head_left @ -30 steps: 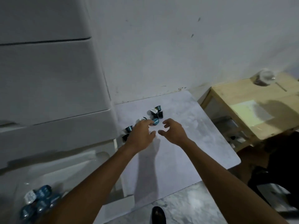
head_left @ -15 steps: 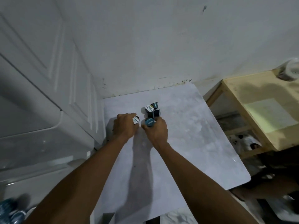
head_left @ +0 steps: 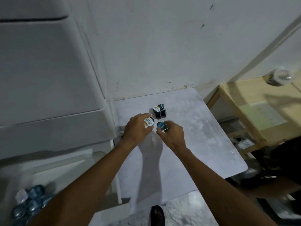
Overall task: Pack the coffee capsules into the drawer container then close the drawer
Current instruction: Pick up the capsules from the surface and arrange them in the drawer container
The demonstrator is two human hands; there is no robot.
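Note:
On the white marbled table [head_left: 192, 144] my left hand [head_left: 136, 128] grips a coffee capsule [head_left: 149, 122] with its white foil lid facing up. Close beside it my right hand [head_left: 172, 133] grips a teal capsule [head_left: 161, 125]. Just beyond both hands a small cluster of dark capsules [head_left: 159, 110] lies on the table. At the lower left the open drawer [head_left: 53, 167] of the white drawer unit [head_left: 48, 88] holds several teal capsules [head_left: 31, 203].
A light wooden table [head_left: 260, 110] with a small jar [head_left: 279, 77] stands at the right. The white wall [head_left: 162, 46] backs the marbled table. A dark shoe tip [head_left: 157, 215] shows at the bottom edge.
Both hands reached to the capsules and closed, each on one capsule. They now hold them slightly nearer to me, and the view has tilted so the open drawer shows again.

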